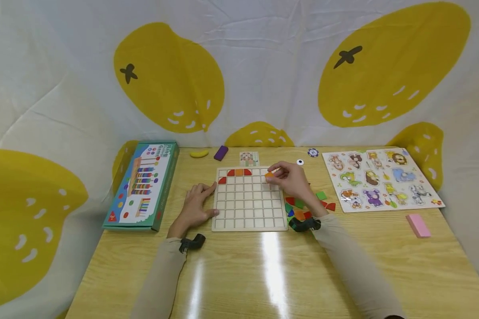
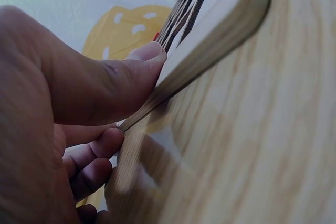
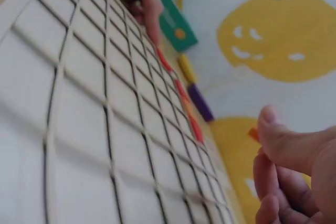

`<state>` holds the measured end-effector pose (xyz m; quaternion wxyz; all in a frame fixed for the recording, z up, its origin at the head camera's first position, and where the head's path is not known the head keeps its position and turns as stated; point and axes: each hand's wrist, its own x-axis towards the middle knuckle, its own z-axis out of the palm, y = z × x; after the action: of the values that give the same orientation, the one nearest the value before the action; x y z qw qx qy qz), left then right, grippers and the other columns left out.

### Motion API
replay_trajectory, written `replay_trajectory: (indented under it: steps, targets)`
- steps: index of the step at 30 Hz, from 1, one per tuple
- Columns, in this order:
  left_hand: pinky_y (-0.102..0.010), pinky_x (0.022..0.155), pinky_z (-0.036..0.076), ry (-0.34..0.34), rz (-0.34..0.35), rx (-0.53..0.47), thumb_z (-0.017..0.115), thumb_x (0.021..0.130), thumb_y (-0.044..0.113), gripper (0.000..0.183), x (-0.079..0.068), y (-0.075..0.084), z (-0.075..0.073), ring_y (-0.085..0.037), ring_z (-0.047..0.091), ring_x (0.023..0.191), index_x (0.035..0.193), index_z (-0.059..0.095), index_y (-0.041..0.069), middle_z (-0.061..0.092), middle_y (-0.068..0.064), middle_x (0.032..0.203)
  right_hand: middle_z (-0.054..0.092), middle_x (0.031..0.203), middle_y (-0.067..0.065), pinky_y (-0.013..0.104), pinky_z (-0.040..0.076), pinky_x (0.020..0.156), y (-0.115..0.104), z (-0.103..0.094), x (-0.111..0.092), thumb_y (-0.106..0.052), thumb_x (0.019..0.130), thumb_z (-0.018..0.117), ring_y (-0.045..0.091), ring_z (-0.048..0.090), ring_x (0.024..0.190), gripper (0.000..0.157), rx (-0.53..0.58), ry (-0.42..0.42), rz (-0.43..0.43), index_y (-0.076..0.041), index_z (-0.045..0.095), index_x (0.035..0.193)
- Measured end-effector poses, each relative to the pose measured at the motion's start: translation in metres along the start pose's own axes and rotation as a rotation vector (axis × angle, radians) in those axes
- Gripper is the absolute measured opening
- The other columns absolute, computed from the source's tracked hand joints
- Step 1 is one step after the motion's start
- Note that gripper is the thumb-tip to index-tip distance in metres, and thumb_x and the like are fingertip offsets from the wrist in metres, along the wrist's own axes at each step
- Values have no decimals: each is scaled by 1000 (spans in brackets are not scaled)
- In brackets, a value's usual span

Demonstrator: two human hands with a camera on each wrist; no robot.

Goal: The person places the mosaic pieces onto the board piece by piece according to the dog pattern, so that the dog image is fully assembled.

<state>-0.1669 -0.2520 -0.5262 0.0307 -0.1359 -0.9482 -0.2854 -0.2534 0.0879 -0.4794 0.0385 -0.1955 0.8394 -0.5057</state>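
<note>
A wooden grid board [image 1: 244,225] lies on the table. On its upper left cells sit an orange square tile [image 1: 239,172] between two red curved tiles [image 1: 247,172], and another red curved tile [image 1: 222,180] one row lower. My left hand [image 1: 195,206] rests against the board's left edge. Its thumb [image 2: 123,85] presses on the rim, and the other fingers lie beside it. Above the board's upper right corner my right hand [image 1: 290,179] pinches a small orange tile [image 1: 269,175] between thumb and fingers. Only a sliver of that orange tile [image 3: 254,134] shows in the right wrist view.
Loose coloured tiles [image 1: 299,215] lie right of the board, partly under my right wrist. Behind it are a pattern card [image 1: 249,158], a purple block [image 1: 221,153] and a toy banana [image 1: 199,153]. A game box [image 1: 151,186] stands left, an animal puzzle [image 1: 375,181] right, near a pink block [image 1: 418,225].
</note>
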Motion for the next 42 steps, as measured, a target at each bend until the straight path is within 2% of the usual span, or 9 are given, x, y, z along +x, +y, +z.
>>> replay_trajectory:
  steps: [4,7,10,13,22,26,34,38,42]
  targets:
    - [-44,93,26,-20,-2,-1,80,75,34,90,4,0,3,-25,41,108,153,38,16,48,-9,119,73,92,6,30,56,72,-4,36,11,-21,81,82,18,70,82,29,132,-12,36,-13,73,107]
    - [-43,94,26,-28,2,-14,80,76,34,90,8,3,7,-24,40,108,154,37,17,48,-8,120,74,90,4,31,56,73,-5,58,16,-18,81,82,16,71,80,27,129,-24,19,-13,74,106]
    - [-42,91,25,-24,11,-34,80,75,33,90,11,9,10,-24,40,105,153,38,16,48,-8,118,73,90,1,30,56,75,-4,63,16,-19,82,81,13,70,81,26,79,-24,-3,-14,74,106]
    - [-42,90,25,-23,14,-38,80,75,32,90,11,13,12,-24,39,103,153,38,15,48,-8,118,73,93,1,30,55,75,0,47,10,-22,85,79,13,69,82,26,4,-32,-20,-14,73,109]
    - [-46,94,26,2,-18,-33,80,74,31,90,3,9,-1,-26,40,105,152,40,14,49,-10,118,68,85,1,32,50,69,22,-30,-12,-19,86,78,16,61,73,21,-270,-48,8,-12,74,104]
    - [-45,92,26,3,-20,-32,81,74,32,90,0,5,-2,-27,40,105,152,40,14,49,-11,118,67,89,3,32,47,69,30,-44,-21,-23,84,79,15,58,73,27,-334,-124,11,-10,75,107]
    - [-45,92,27,0,-6,-31,81,75,32,90,-2,3,0,-27,41,106,152,39,14,50,-11,119,67,87,2,34,44,67,37,-82,-56,-24,80,83,15,55,71,28,-429,-142,59,-9,75,102]
    - [-45,91,26,17,-13,-31,82,73,30,90,-2,1,-2,-27,41,105,152,41,14,50,-11,118,67,87,2,32,44,67,43,-88,-66,-25,81,82,13,54,71,24,-469,-194,50,-10,75,98]
    - [-45,90,26,7,-1,-14,82,73,32,91,-1,1,-1,-26,41,105,152,40,13,50,-10,119,65,82,0,30,44,66,45,-91,-69,-25,82,81,13,54,69,19,-454,-174,55,-11,72,90]
